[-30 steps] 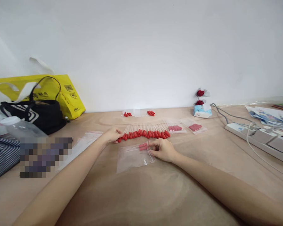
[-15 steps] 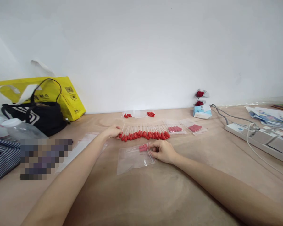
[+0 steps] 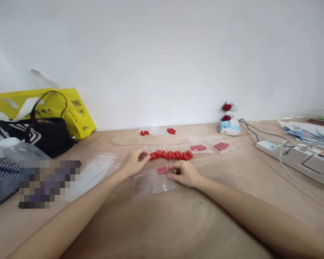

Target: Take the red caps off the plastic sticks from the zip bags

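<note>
A row of thin pale sticks with red heads (image 3: 172, 155) lies side by side on the table. My left hand (image 3: 136, 162) is at the row's left end, fingers curled together close to the red heads; what they hold, if anything, is hidden. Nearer to me lies a clear zip bag (image 3: 148, 185) with a few red heads (image 3: 162, 169) inside, pinkish through the plastic. My right hand (image 3: 187, 173) grips that bag's right end near its red-lined edge, thumb and fingers pinched on it.
Filled zip bags (image 3: 198, 148) lie right of the row, others (image 3: 158, 130) by the wall. Flat clear bags (image 3: 97, 169) rest at left, near a plastic bottle (image 3: 24, 149), black bag (image 3: 48, 135) and yellow bag (image 3: 81, 124). A power strip (image 3: 272, 149) with cables stands right.
My left hand has moved right and slightly nearer to me from the leftmost stick, and now covers where the end sticks lay. My right hand stays on the zip bag. The view shifted slightly.
</note>
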`<state>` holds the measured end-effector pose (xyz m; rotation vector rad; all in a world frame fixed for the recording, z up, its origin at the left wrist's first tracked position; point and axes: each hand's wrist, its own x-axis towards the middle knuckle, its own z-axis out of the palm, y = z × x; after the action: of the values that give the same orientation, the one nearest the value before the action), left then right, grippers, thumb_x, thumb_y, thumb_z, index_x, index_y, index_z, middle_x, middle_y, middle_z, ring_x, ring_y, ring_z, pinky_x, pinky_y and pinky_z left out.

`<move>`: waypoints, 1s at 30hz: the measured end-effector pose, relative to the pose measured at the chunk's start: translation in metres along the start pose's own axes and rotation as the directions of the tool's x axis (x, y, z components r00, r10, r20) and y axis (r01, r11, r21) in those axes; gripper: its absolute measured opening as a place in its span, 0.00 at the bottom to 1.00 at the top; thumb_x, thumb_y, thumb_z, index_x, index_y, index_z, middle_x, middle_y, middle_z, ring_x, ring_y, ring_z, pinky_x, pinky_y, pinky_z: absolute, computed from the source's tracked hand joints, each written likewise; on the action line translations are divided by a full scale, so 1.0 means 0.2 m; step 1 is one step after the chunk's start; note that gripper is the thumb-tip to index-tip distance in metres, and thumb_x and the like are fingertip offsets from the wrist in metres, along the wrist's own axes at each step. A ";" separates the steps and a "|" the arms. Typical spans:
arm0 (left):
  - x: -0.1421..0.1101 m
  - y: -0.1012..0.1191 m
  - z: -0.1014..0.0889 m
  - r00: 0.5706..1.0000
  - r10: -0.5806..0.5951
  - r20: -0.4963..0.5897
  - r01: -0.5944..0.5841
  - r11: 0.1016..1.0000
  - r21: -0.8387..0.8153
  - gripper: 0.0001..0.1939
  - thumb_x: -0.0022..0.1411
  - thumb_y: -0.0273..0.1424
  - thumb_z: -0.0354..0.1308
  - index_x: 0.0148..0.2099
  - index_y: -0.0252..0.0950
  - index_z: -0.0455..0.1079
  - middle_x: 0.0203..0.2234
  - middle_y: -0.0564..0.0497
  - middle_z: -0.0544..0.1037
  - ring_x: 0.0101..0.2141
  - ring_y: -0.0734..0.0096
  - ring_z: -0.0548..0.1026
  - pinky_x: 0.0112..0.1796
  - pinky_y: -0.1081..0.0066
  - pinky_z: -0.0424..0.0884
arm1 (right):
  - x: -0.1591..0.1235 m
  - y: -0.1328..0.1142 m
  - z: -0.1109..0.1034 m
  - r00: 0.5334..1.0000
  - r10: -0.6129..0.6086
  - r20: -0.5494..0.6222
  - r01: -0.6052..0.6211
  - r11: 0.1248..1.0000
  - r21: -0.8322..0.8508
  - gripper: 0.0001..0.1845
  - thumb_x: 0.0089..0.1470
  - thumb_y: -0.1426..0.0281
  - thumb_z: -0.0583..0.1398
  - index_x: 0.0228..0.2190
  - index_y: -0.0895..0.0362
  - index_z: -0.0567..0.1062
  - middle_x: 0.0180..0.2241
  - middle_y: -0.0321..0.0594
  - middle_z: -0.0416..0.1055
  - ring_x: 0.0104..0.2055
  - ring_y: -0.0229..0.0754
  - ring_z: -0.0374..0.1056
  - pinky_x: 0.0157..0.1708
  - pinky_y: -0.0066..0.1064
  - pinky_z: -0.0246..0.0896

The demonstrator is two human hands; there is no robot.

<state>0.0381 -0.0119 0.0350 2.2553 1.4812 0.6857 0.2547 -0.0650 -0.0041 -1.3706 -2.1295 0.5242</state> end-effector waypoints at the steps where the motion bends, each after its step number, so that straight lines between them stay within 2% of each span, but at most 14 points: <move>1: -0.07 0.01 0.02 0.993 0.115 0.030 -0.116 0.993 0.017 0.11 0.56 0.37 0.48 0.35 0.36 0.68 0.30 0.51 0.75 0.32 0.69 0.72 0.36 0.70 0.67 | 0.00 0.00 0.00 1.000 0.008 0.004 -0.008 1.000 -0.001 0.14 0.45 0.66 0.59 0.37 0.46 0.75 0.21 0.30 0.68 0.24 0.31 0.61 0.24 0.22 0.49; 3: -0.19 0.02 0.06 0.978 0.196 0.075 -0.202 0.977 0.071 0.15 0.57 0.37 0.48 0.43 0.37 0.68 0.41 0.49 0.73 0.41 0.66 0.70 0.43 0.66 0.65 | 0.01 0.00 0.00 0.999 0.025 0.021 -0.025 1.000 -0.001 0.15 0.44 0.66 0.59 0.38 0.47 0.74 0.21 0.30 0.68 0.24 0.31 0.61 0.24 0.22 0.49; 7: -0.29 0.01 0.13 0.968 0.188 0.168 -0.201 0.977 0.063 0.22 0.58 0.37 0.48 0.53 0.37 0.60 0.51 0.46 0.66 0.50 0.63 0.64 0.51 0.63 0.59 | 0.01 0.01 0.00 0.998 0.007 0.062 -0.006 1.000 -0.009 0.15 0.45 0.66 0.58 0.38 0.49 0.74 0.20 0.29 0.67 0.23 0.31 0.59 0.23 0.22 0.47; 11: -0.28 0.00 0.13 0.953 0.192 0.234 -0.200 0.980 0.011 0.22 0.58 0.37 0.48 0.55 0.39 0.59 0.52 0.48 0.66 0.51 0.63 0.63 0.51 0.62 0.58 | 0.01 0.00 -0.01 0.996 -0.032 0.078 0.033 0.999 -0.015 0.10 0.45 0.67 0.58 0.33 0.52 0.75 0.19 0.29 0.65 0.23 0.31 0.58 0.23 0.23 0.47; 16: -0.28 0.03 0.10 0.952 0.163 0.260 -0.170 0.985 0.002 0.21 0.58 0.36 0.48 0.54 0.40 0.59 0.50 0.48 0.67 0.49 0.63 0.65 0.50 0.63 0.59 | 0.01 0.00 0.02 0.995 -0.004 0.095 -0.003 0.998 0.069 0.11 0.45 0.71 0.57 0.34 0.52 0.74 0.19 0.29 0.63 0.22 0.30 0.56 0.23 0.22 0.48; 19: -0.29 0.03 0.11 0.952 0.157 0.262 -0.164 0.987 0.005 0.21 0.58 0.36 0.47 0.54 0.40 0.59 0.49 0.48 0.68 0.48 0.63 0.65 0.50 0.63 0.59 | 0.01 0.01 0.03 0.996 -0.017 0.089 0.007 0.993 0.115 0.11 0.44 0.71 0.58 0.34 0.52 0.74 0.20 0.29 0.62 0.23 0.30 0.56 0.24 0.22 0.50; 24: -0.29 0.00 0.12 0.955 0.167 0.245 -0.173 0.985 0.004 0.21 0.58 0.37 0.47 0.54 0.39 0.59 0.50 0.48 0.67 0.49 0.63 0.65 0.50 0.63 0.59 | 0.00 0.01 0.06 1.000 0.020 0.015 -0.023 0.974 0.224 0.13 0.36 0.65 0.65 0.27 0.58 0.72 0.24 0.33 0.63 0.25 0.31 0.58 0.25 0.22 0.53; 27: -0.29 0.00 0.12 0.955 0.171 0.242 -0.175 0.985 -0.004 0.21 0.58 0.36 0.48 0.54 0.40 0.59 0.50 0.48 0.67 0.50 0.63 0.64 0.50 0.63 0.59 | -0.01 0.00 0.07 0.998 0.009 0.061 -0.029 0.938 0.346 0.13 0.39 0.66 0.64 0.28 0.60 0.69 0.23 0.32 0.64 0.23 0.30 0.57 0.22 0.22 0.52; 30: -0.29 0.00 0.12 0.955 0.163 0.246 -0.167 0.986 -0.005 0.21 0.58 0.37 0.48 0.54 0.40 0.60 0.51 0.48 0.67 0.50 0.63 0.64 0.50 0.62 0.59 | -0.02 -0.01 0.06 0.997 -0.025 0.070 -0.002 0.933 0.360 0.14 0.38 0.68 0.64 0.29 0.60 0.69 0.23 0.32 0.64 0.22 0.30 0.57 0.22 0.22 0.53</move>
<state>0.0329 -0.0670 0.0042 2.3955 1.1955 0.4207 0.2467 -0.0697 -0.0125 -1.1447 -1.9713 0.9220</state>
